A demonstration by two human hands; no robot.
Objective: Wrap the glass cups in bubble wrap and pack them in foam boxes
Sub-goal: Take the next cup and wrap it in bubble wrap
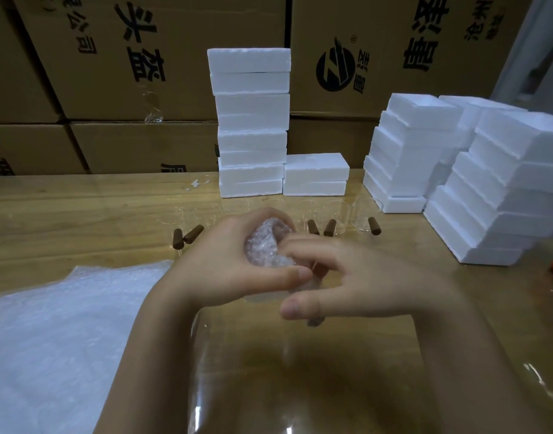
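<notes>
In the head view, the left hand (pixel 237 261) curls its fingers and thumb round a glass cup bundled in bubble wrap (pixel 267 245), held just above the wooden table (pixel 81 214) at the middle of the scene. The right hand (pixel 363 283) reaches its fingers to the wrap's loose end, thumb apart. It is blurred, so I cannot tell whether it pinches or only presses. If that end is not tucked firmly, the wrap will likely spring open. A slack grip could let the smooth bundle slip down onto the hard top. The bare glass cups (pixel 341 217) with brown handles stand in a row just beyond the hands, and a careless sweep could knock them. The table is glossy, with bubble wrap sheets (pixel 65 324) at the left, closed foam boxes (pixel 251 120) stacked behind, open foam halves (pixel 488 183) piled at the right, and printed cardboard cartons (pixel 143 57) walling the back.
</notes>
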